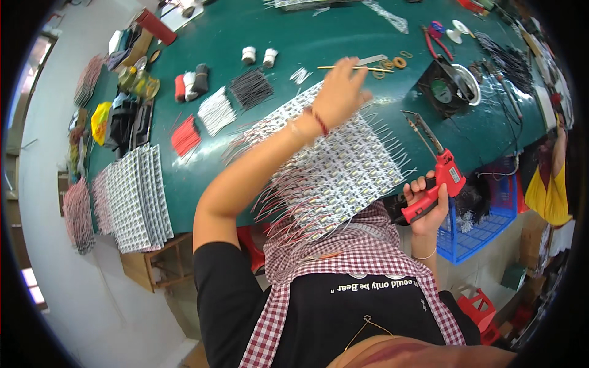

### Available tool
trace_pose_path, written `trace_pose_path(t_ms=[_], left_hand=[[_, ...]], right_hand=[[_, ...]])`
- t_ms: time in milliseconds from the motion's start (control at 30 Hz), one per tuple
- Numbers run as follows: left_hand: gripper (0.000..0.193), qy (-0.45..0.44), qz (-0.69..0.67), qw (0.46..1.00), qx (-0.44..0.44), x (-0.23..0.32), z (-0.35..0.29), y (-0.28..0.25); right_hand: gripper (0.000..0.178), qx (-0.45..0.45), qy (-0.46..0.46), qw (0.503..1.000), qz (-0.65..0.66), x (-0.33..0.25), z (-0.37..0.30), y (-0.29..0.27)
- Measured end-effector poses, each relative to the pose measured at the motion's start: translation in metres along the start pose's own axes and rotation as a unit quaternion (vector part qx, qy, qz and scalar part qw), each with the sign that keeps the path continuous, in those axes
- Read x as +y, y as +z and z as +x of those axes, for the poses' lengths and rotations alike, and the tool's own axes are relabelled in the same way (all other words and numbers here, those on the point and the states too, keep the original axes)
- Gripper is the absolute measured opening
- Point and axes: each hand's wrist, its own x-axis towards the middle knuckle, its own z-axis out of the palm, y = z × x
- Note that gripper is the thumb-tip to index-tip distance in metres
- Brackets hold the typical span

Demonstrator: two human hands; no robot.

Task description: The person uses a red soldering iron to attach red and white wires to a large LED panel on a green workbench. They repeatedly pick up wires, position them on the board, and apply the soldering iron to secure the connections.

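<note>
A large white panel of small circuit boards (350, 165) lies on the table against my apron, with many thin wires sticking out along its sides. My left hand (340, 92) is stretched over the panel's far edge, fingers apart, partly covering a thin wooden stick (374, 69); nothing shows in its grasp. A flat metal strip (372, 59) lies just beyond the fingers. At the panel's near right corner, my right hand (429, 205) is closed round the grip of a red soldering gun (450, 175). Its long metal tip points up and away, over the table beside the panel.
Bundles of red wires (185, 136), white wires (216, 111) and black wires (251, 88) lie left of the panel. More panels (138, 199) stack at the left edge. A dark fan-like box (443, 89) stands at right, above a blue crate (475, 236).
</note>
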Motion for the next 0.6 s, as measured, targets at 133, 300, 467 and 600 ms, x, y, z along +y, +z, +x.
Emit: trace_pose_path(t_ms=[133, 300, 467, 600], left_hand=[[0.068, -0.151, 0.138, 0.975, -0.085, 0.063, -0.088, -0.036], [0.071, -0.234, 0.229, 0.937, -0.125, 0.016, -0.144, -0.045], [0.070, -0.250, 0.225, 0.936, -0.106, 0.026, -0.159, -0.050], [0.065, -0.227, 0.215, 0.945, -0.092, 0.029, -0.179, -0.056]], right_hand=[[0.036, -0.025, 0.053, 0.998, 0.023, 0.006, 0.016, 0.007], [0.037, -0.090, 0.087, 0.992, 0.025, 0.010, 0.040, 0.023], [0.037, -0.084, 0.082, 0.993, 0.031, 0.017, 0.044, 0.025], [0.037, -0.068, 0.086, 0.993, 0.038, 0.025, 0.043, 0.017]])
